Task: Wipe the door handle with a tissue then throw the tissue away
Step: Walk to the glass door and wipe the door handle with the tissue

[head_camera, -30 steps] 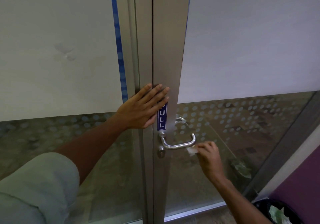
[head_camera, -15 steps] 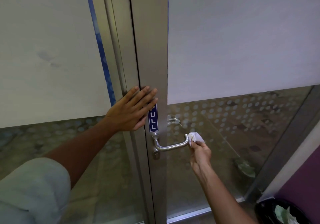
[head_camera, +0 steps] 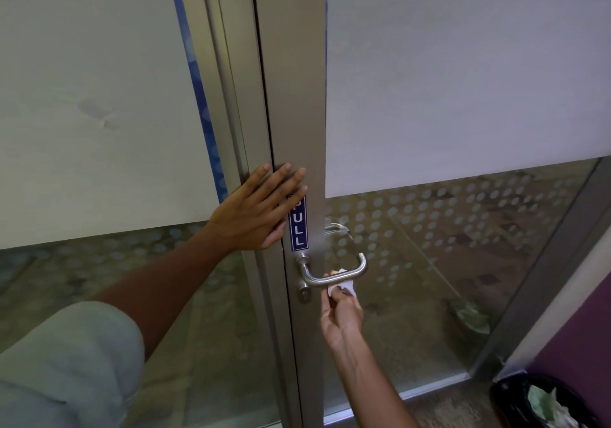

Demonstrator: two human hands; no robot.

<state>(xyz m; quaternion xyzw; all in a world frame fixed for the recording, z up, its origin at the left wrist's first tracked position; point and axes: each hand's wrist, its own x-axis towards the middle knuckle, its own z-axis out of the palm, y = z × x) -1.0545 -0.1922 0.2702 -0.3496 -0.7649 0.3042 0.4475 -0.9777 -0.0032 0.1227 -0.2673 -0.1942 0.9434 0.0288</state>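
A steel lever door handle (head_camera: 344,270) sticks out from the grey metal door stile, below a blue PULL sticker (head_camera: 298,226). My right hand (head_camera: 340,315) reaches up from below and pinches a small white tissue (head_camera: 345,285) against the underside of the handle's horizontal bar, near its middle. My left hand (head_camera: 258,211) lies flat with fingers spread on the door frame and stile, just left of the sticker, holding nothing.
A black bin (head_camera: 545,401) lined with a bag and holding crumpled paper stands at the bottom right by a purple wall. The glass door (head_camera: 463,80) has a frosted panel above and dotted clear glass below. A keyhole (head_camera: 304,293) sits under the handle.
My right hand slid the tissue from the handle's right end leftward along the bar to its middle. The left hand stayed pressed on the door.
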